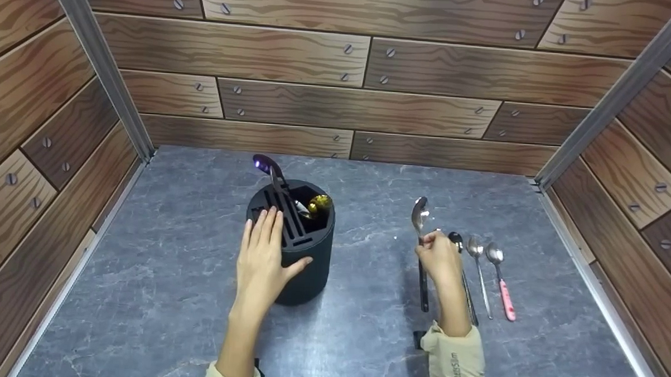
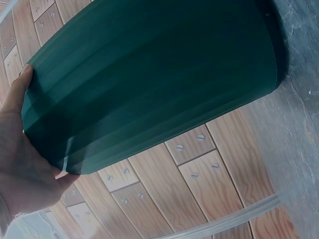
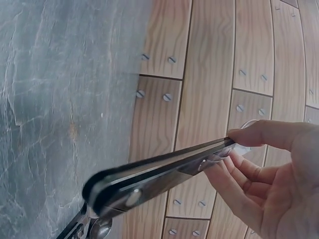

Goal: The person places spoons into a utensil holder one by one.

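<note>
In the head view, my left hand [image 1: 262, 253] lies with straight fingers on the slotted top of a dark round utensil holder [image 1: 307, 277], thumb spread along its side. The left wrist view shows the holder's smooth dark-green wall [image 2: 149, 94] with my fingers at its rim. My right hand [image 1: 442, 259] pinches a large spoon [image 1: 423, 286] by its black handle near the neck, its shiny metal bowl pointing away from me. In the right wrist view, the spoon's handle [image 3: 159, 174] slants down from my thumb and fingertips towards the table, a hole near its end.
Right of my right hand lie a dark spoon [image 1: 456, 240], a silver spoon [image 1: 480, 266] and a pink-handled spoon [image 1: 505, 300]. A curved dark-handled utensil [image 1: 272, 167] stands in the holder's slots; gold and silver utensils [image 1: 317, 203] sit in its open compartment. Wood-patterned walls [image 1: 317, 59] surround the grey table.
</note>
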